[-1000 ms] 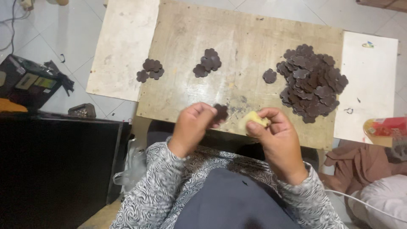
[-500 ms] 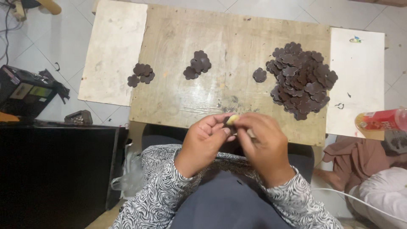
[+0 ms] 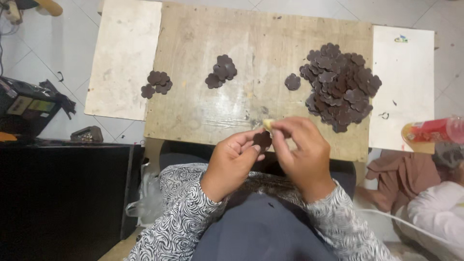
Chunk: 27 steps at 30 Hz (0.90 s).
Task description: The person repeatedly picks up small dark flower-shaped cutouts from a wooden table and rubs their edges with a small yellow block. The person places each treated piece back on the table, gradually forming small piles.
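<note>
Item 1: left hand [image 3: 232,162], lower centre of the frame, fingers curled, thumb and fingertips pinching a dark brown flower-shaped cutout [image 3: 262,140] at the near edge of the wooden board [image 3: 251,58].

Item 2: right hand [image 3: 302,152], just right of the left, fingers closed around a small pale yellowish piece [image 3: 268,124] whose tip shows above the cutout; I cannot tell what the piece is. Its fingertips meet the left hand's at the cutout.

Item 3: large heap of dark flower cutouts [image 3: 340,87], right part of the board, with one single cutout [image 3: 292,81] lying just left of it.

Item 4: small cluster of cutouts [image 3: 221,71], centre of the board.

Item 5: smaller cluster [image 3: 155,82], left, on the pale panel [image 3: 123,58] beside the board.

Item 6: white panel [image 3: 403,82], right of the board.

Item 7: red and clear bottle [image 3: 432,130], lying at the right edge of the frame.

Item 8: I log patterned black-and-white sleeves [image 3: 179,222] on both arms.
</note>
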{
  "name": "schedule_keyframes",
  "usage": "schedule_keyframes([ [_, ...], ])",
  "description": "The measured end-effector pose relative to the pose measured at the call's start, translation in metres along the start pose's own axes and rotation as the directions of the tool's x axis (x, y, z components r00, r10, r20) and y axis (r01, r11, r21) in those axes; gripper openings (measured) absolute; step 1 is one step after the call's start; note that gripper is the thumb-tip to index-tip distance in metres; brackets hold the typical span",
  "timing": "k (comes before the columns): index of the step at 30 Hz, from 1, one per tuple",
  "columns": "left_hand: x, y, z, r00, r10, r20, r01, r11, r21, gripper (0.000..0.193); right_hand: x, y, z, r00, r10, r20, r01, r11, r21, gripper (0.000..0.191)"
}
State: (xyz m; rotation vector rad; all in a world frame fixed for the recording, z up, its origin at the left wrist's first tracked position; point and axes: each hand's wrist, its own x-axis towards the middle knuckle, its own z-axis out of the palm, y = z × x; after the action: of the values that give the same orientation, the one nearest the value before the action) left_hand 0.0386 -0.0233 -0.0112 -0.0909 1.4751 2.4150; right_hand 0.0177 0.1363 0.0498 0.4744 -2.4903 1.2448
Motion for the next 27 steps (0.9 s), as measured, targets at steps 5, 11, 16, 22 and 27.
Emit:
schedule_keyframes([
  [5, -0.002, 0.001, 0.0, 0.996, 0.078, 0.04, -0.08, 0.996, 0.043, 0.039, 0.0, -0.003, 0.002, 0.983, -0.155, 0.094, 0.154, 0.988, 0.009, 0.018],
  [11, 0.001, 0.005, -0.003, 0.999, 0.035, -0.004, -0.035, 0.999, -0.035, 0.039, 0.004, 0.0, 0.001, 0.999, 0.022, -0.035, -0.023, 1.0, -0.009, 0.017],
  [16, 0.002, 0.006, -0.002, 0.994, 0.102, 0.043, -0.097, 0.989, -0.112, 0.04, 0.0, -0.004, 0.002, 0.988, -0.147, 0.04, 0.15, 0.983, -0.102, 0.02],
  [22, 0.003, 0.012, -0.005, 0.999, -0.018, -0.041, 0.01, 0.982, -0.187, 0.04, -0.001, -0.005, 0.002, 0.996, -0.083, -0.02, 0.083, 0.996, -0.011, 0.019],
  [27, 0.002, 0.015, -0.002, 0.996, -0.067, -0.066, 0.049, 0.969, -0.244, 0.037, -0.007, -0.003, 0.004, 0.999, -0.039, 0.008, 0.039, 0.999, -0.02, 0.019],
])
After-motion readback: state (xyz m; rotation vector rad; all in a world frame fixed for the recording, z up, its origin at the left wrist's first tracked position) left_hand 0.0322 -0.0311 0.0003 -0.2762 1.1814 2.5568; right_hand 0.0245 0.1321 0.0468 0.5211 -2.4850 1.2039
